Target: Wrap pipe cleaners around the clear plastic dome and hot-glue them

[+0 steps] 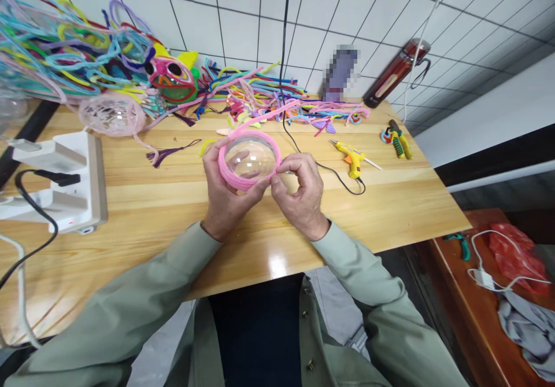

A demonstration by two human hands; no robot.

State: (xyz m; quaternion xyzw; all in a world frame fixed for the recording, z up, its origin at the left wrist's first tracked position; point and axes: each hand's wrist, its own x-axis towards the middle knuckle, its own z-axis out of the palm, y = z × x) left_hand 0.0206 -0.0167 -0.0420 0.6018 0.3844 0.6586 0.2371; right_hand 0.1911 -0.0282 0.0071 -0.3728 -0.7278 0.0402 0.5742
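Note:
A clear plastic dome (254, 158) with fuzzy pink pipe cleaner (243, 183) wound around its rim is held over the wooden table. My left hand (225, 193) wraps the dome from the left, its fingers showing through the clear plastic and its thumb on the lower rim. At the right side of the rim my right hand (301, 190) pinches the pink pipe cleaner between thumb and forefinger. A loose pink length stretches from the top of the rim up to the right, toward the pile behind.
Bundles of coloured pipe cleaners (87, 57) lie along the tiled wall, with a bird-like figure (172, 77) among them. A yellow glue gun (352, 158), pliers (399, 140) and a red flask (396, 73) are on the right. A power strip (96, 179) stands left.

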